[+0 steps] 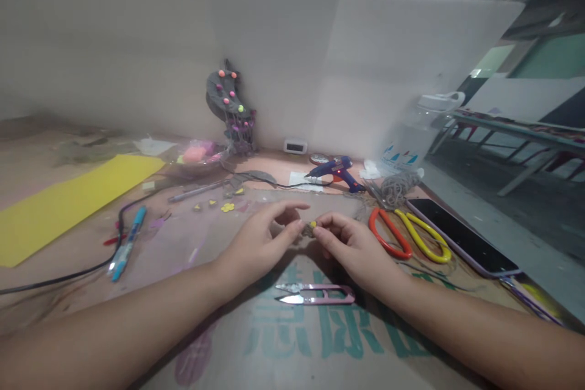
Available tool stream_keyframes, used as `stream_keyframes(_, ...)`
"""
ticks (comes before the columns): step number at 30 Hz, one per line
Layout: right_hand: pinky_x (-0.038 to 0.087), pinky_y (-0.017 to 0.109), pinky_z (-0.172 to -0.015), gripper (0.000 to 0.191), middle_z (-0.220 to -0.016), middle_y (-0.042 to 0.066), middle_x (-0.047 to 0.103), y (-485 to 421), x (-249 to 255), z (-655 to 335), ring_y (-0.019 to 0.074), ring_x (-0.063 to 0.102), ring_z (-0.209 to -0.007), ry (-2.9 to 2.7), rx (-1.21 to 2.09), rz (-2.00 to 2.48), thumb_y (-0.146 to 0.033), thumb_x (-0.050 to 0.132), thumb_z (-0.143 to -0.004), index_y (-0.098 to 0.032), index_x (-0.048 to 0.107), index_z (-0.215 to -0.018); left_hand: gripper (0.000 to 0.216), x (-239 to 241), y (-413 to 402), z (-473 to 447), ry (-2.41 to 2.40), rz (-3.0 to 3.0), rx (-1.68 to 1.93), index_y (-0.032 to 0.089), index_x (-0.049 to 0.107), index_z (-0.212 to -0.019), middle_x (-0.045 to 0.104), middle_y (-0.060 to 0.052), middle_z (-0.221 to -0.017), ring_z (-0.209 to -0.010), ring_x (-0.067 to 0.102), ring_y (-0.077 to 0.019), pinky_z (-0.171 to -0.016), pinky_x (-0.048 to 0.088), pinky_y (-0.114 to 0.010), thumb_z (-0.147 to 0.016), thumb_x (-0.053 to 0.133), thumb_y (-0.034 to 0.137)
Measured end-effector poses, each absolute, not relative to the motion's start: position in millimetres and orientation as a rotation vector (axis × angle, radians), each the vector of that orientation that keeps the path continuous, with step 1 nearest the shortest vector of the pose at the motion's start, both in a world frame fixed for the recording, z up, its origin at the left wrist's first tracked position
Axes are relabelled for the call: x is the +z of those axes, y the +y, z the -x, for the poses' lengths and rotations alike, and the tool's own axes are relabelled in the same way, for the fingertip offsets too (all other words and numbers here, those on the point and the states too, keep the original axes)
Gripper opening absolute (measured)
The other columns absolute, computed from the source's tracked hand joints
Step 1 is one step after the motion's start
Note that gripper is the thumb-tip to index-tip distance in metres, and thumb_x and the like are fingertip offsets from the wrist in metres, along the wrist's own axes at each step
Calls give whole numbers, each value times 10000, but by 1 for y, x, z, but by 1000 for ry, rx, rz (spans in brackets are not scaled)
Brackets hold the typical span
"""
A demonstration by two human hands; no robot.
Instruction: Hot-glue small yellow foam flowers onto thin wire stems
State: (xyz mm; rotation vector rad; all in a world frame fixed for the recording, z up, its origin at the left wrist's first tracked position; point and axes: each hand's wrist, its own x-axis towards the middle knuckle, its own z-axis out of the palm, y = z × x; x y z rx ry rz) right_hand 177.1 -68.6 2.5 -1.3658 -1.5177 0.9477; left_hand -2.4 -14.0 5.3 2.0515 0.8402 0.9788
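At the middle of the table, my left hand (pixel 272 231) and my right hand (pixel 350 241) meet fingertip to fingertip. Between them is a small grey-brown piece (pixel 309 230) with a bit of yellow on it; its kind is too small and blurred to tell. Both thumbs and forefingers pinch it, one hand from each side. Just below the hands lie pink thread snips (pixel 320 295), blades pointing left. A yellow flower cutout (pixel 227 207) and small yellow scraps rest to the left of my left hand.
Behind the hands stands a blue glue gun (pixel 336 169). Scissors with red and yellow handles (pixel 423 234), grey yarn (pixel 397 187), a phone (pixel 461 234) and a water bottle (pixel 406 134) are at right. Left are a yellow sheet (pixel 77 201), a blue marker (pixel 128 244) and a black cord (pixel 59 280). A grey crescent ornament (pixel 222 94) leans behind.
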Motion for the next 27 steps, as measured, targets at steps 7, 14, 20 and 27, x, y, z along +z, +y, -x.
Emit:
stream_keyframes(7, 328, 202, -459, 265, -585, -56, 478, -69, 5, -175, 86, 422, -496, -1487, 1001, 1364, -443, 567, -852, -179, 553, -870, 192, 9, -13, 3, 801, -2139, 991, 221, 690, -943, 707, -25, -973, -964, 613, -190, -892, 446, -325, -901, 514, 286)
stream_keyframes(14, 326, 204, -457, 268, -580, -50, 490, -69, 7, -174, 86, 429, -498, -1528, 999, 1373, -439, 573, -845, -172, 559, -851, 161, 10, -11, 2, 866, -2090, 948, 201, 662, -829, 694, -11, -849, -844, 614, -179, -820, 450, -303, -873, 542, 298)
stream_keyframes(20, 335, 208, -469, 245, -600, -43, 498, -70, 8, -173, 88, 437, -520, -1557, 983, 1390, -409, 565, -853, -165, 570, -846, 189, 6, -8, 0, 832, -2039, 892, 178, 597, -810, 641, -7, -793, -772, 577, -161, -729, 435, -272, -898, 484, 301)
stream_keyframes(27, 332, 212, -474, 245, -585, -48, 483, -69, 5, -175, 91, 427, -518, -1523, 971, 1365, -423, 553, -867, -179, 539, -855, 300, -5, -2, 2, 919, -1898, 1004, 193, 483, -794, 519, 13, -749, -728, 503, -142, -681, 403, -265, -961, 362, 411)
